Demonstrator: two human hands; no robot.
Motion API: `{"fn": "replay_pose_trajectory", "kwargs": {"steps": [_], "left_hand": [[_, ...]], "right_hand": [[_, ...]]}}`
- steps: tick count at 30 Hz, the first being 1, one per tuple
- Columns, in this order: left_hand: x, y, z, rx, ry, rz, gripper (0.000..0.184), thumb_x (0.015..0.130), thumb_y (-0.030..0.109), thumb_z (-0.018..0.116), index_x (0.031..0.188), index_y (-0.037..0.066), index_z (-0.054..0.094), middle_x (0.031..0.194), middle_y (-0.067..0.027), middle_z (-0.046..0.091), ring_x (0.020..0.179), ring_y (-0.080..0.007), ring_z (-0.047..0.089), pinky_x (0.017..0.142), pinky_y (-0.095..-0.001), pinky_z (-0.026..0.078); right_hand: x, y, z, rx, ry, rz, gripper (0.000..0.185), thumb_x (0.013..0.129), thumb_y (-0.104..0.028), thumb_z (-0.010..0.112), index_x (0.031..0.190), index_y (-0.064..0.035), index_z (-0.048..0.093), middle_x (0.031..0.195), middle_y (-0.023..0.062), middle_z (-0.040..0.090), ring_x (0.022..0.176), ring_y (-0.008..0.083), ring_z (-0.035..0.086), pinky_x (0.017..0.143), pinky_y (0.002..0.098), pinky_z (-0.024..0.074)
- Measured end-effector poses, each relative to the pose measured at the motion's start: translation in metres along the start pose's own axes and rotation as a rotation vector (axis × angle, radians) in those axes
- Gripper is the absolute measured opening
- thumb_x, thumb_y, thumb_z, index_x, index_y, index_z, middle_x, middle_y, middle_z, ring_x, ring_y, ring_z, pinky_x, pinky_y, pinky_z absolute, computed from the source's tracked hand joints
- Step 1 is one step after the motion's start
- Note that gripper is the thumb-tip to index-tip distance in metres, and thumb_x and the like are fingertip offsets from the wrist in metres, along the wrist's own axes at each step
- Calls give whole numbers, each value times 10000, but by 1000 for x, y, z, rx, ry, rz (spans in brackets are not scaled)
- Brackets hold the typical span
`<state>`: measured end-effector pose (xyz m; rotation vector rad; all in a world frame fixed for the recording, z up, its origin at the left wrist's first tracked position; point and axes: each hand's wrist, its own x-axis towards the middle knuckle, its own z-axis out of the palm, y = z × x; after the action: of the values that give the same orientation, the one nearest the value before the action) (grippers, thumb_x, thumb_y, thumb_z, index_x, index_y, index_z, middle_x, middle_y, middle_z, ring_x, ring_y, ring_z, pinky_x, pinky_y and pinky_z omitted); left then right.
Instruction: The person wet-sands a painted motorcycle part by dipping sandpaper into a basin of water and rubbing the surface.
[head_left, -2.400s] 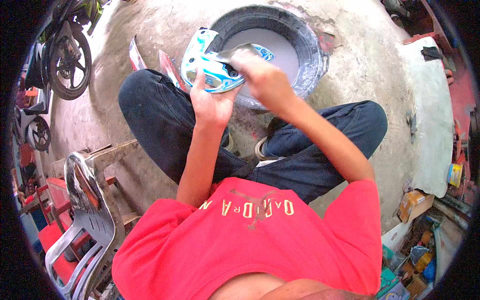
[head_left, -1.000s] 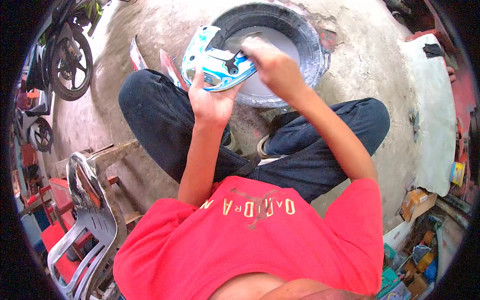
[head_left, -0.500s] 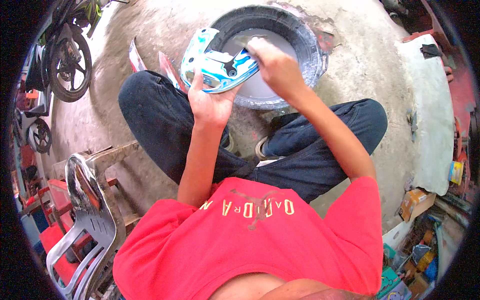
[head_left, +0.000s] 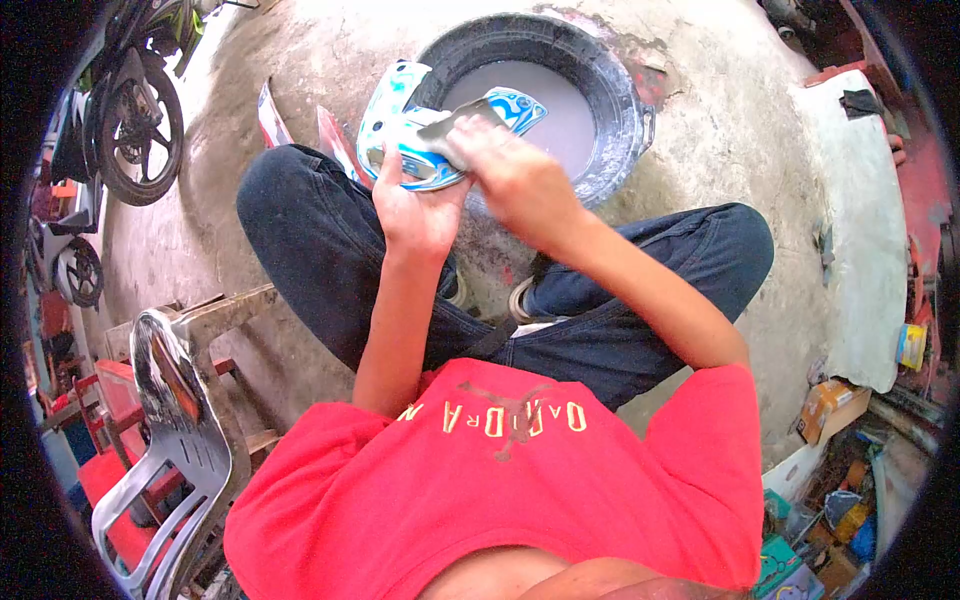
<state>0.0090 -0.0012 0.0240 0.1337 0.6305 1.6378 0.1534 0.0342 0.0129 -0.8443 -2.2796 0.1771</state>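
The left hand, partly curled, grips the blue-and-white panel by its near edge; the right hand, loosely closed, holds a grey sheet against it.

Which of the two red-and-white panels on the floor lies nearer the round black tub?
The panel on the right, nearer the left hand; the other panel lies farther left.
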Motion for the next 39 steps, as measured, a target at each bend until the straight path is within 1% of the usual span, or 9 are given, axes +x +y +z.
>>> {"fn": "replay_pose_trajectory", "kwargs": {"steps": [4,7,13,17,19,23,29,31,39], "left_hand": [[-10,2,17,26,8,22,534,1079,397,341,1487,54,358,1448,-212,490,1352,-399,468,1119,-650,355],[-9,1,16,16,-16,-12,542,1078,401,344,1493,52,350,1446,-212,492,1354,-409,464,1120,-652,353],[-4,-2,8,72,-16,41,540,1079,411,339,1491,63,358,1453,-200,492,1355,-387,470,1126,-641,344],[-7,2,11,-5,-43,-20,507,1083,386,342,1514,119,323,1494,-182,449,1356,-387,466,1121,-652,342],[-2,4,0,-127,-133,-98,490,1086,326,362,1556,226,262,1511,-155,435,1343,-403,469,1107,-679,347],[-10,1,18,47,23,-18,534,1087,421,322,1467,52,391,1441,-187,504,1360,-361,471,1134,-594,353],[-5,0,10,21,19,-9,536,1089,438,307,1491,88,369,1477,-173,468,1349,-365,476,1137,-629,332],[-1,2,1,-64,-99,-45,531,1082,381,362,1551,147,275,1539,-163,388,1350,-395,463,1095,-695,342],[0,0,-3,86,-28,70,538,1087,451,304,1477,89,380,1467,-189,469,1341,-373,480,1090,-639,388]], "right_hand": [[9,19,-8,39,-21,21,339,908,-88,597,1242,-58,646,1288,181,647,1247,306,601,1047,409,489],[19,41,-18,77,-99,315,331,918,-81,588,1243,-55,644,1289,191,640,1246,316,597,1029,410,500],[-2,-9,4,60,16,-93,336,883,-120,557,1199,-54,650,1256,185,661,1214,326,621,1036,421,495],[13,31,-5,24,27,23,326,885,-99,546,1190,-48,648,1245,188,662,1184,341,631,1011,431,506],[21,38,-17,117,-141,388,356,897,-65,571,1245,-72,644,1276,192,648,1221,334,613,1034,417,496],[-1,-2,0,100,-9,-15,383,884,-50,571,1262,-64,631,1286,187,645,1232,328,607,1036,417,497],[9,22,3,71,-9,56,359,893,-63,578,1247,-51,638,1279,189,647,1197,331,623,1001,418,511],[17,35,-8,112,-83,351,335,904,-64,569,1229,-47,648,1271,192,649,1196,333,623,1003,417,509],[-3,-23,-1,118,-16,-48,410,865,-34,574,1270,-58,633,1298,193,640,1239,306,609,1060,406,484]]}}
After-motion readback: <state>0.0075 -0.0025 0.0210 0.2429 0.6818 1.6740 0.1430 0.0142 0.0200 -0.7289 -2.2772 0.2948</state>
